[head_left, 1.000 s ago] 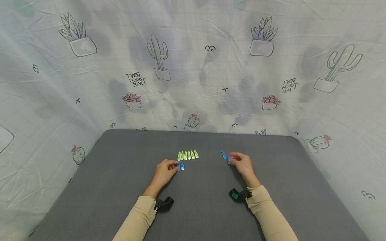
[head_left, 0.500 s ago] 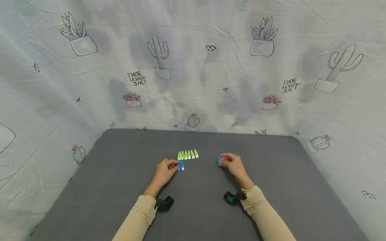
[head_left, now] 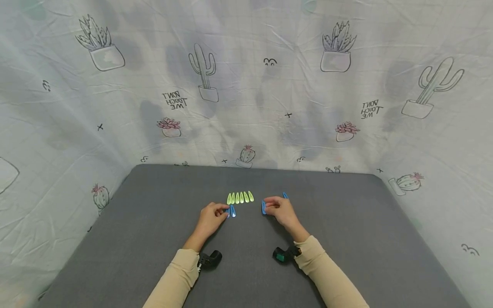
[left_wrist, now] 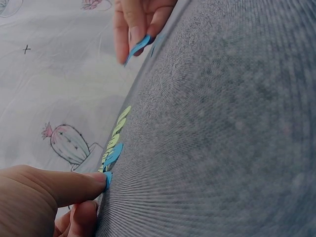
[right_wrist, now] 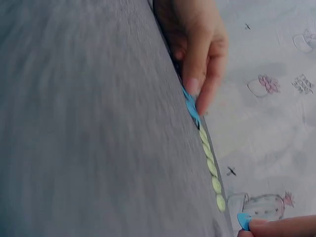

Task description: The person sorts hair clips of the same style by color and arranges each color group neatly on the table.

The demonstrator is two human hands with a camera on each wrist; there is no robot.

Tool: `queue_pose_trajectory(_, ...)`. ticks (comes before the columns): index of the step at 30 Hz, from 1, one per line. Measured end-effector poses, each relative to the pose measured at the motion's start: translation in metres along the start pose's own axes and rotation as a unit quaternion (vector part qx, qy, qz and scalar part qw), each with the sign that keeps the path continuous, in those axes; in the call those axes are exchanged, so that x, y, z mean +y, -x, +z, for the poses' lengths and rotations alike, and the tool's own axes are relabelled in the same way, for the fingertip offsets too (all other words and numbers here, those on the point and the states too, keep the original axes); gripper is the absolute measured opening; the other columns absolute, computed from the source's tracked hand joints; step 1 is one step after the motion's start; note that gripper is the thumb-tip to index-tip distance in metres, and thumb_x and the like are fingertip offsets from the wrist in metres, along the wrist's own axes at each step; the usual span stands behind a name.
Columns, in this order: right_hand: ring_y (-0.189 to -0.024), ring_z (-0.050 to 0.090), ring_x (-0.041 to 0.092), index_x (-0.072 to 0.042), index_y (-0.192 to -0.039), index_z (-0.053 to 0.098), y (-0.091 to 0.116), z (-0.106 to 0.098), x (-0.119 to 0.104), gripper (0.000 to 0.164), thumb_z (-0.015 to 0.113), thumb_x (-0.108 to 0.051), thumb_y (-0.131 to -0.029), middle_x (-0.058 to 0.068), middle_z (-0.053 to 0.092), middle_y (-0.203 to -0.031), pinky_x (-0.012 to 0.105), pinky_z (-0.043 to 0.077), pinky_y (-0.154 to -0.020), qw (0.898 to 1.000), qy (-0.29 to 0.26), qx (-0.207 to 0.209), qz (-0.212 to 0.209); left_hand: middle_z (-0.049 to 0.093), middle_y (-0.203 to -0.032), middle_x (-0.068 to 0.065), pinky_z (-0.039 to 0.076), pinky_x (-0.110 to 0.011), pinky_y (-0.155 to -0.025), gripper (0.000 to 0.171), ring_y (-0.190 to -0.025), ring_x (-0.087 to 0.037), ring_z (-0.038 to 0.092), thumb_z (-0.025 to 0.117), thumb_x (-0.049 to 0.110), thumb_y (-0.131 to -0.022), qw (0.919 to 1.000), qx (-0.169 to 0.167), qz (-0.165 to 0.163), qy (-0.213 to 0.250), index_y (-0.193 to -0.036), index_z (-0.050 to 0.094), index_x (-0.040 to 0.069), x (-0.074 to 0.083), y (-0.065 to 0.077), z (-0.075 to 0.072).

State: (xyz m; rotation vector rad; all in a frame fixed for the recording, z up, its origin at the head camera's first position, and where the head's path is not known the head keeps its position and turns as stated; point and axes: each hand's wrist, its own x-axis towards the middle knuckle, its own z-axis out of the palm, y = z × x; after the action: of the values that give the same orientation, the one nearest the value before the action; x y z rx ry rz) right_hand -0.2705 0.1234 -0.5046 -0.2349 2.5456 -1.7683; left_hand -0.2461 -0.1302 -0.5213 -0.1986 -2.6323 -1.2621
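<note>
Between my right thumb and fingers is a blue snap hair clip (head_left: pixel 263 207), raised off the table in the left wrist view. That right hand (head_left: pixel 281 211) is to the right of the other clips. My left hand (head_left: pixel 211 219) pinches the edge of a blue hair clip (left_wrist: pixel 108 180) lying on the table, its fingertips covering part of it. Close beside it lies another blue hair clip (head_left: pixel 233 211). Just behind these two, several yellow-green hair clips (head_left: pixel 241 197) form a row. A further blue hair clip (head_left: pixel 285 195) lies behind my right hand.
A grey cloth-covered table (head_left: pixel 246 265) extends around both hands. Behind it and along the sides hangs a white sheet (head_left: pixel 246 107) printed with cacti. Each wrist wears a black camera mount, including the right camera (head_left: pixel 283 255).
My right hand has carried its blue clip leftward, lifting it away from the clip behind. My left hand has stayed in place at its blue clip.
</note>
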Motion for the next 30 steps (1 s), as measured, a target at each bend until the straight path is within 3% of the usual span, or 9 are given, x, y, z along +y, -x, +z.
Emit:
queue_pose_trajectory(7, -0.077, 0.062, 0.013, 0.001, -0.106, 0.069, -0.004, 0.027, -0.009, 0.027, 0.069, 0.004, -0.080, 0.011, 0.068, -0.088, 0.024, 0.049, -0.065, 1.000, 0.023, -0.012, -0.014, 0.054, -0.073, -0.002, 0.037, -0.024, -0.058, 0.017, -0.063, -0.010, 0.046, 0.073, 0.006, -0.080, 1.0000, -0.002, 0.000, -0.004, -0.096, 0.074, 0.006, -0.002, 0.000, -0.001)
queue_pose_trajectory(16, -0.079, 0.066, 0.018, 0.000, -0.106, 0.069, -0.009, 0.056, -0.016, 0.026, 0.069, 0.002, -0.080, 0.012, 0.069, -0.088, 0.025, 0.052, -0.066, 0.997, 0.057, -0.037, -0.047, 0.053, -0.073, -0.001, 0.037, -0.024, -0.057, 0.015, -0.062, -0.009, 0.045, 0.073, 0.006, -0.080, 1.0000, 0.003, -0.001, -0.007, -0.095, 0.074, 0.007, -0.003, -0.001, 0.000)
queue_pose_trajectory(22, -0.079, 0.067, 0.017, -0.001, -0.104, 0.071, -0.011, 0.067, -0.021, 0.025, 0.070, 0.002, -0.079, 0.011, 0.070, -0.088, 0.024, 0.052, -0.065, 0.996, 0.070, -0.035, -0.038, 0.053, -0.072, -0.003, 0.037, -0.024, -0.056, 0.015, -0.062, -0.010, 0.046, 0.073, 0.003, -0.079, 0.9999, 0.007, 0.012, -0.007, -0.094, 0.074, 0.005, -0.001, -0.001, 0.000)
queue_pose_trajectory(30, -0.075, 0.066, 0.015, -0.001, -0.100, 0.071, -0.014, 0.076, -0.023, 0.022, 0.070, 0.001, -0.078, 0.009, 0.070, -0.085, 0.025, 0.052, -0.065, 0.992, 0.107, -0.018, -0.059, 0.054, -0.072, -0.002, 0.038, -0.024, -0.056, 0.014, -0.061, -0.009, 0.046, 0.073, 0.005, -0.080, 0.9998, 0.004, 0.015, -0.010, -0.094, 0.074, 0.005, -0.002, -0.001, 0.000)
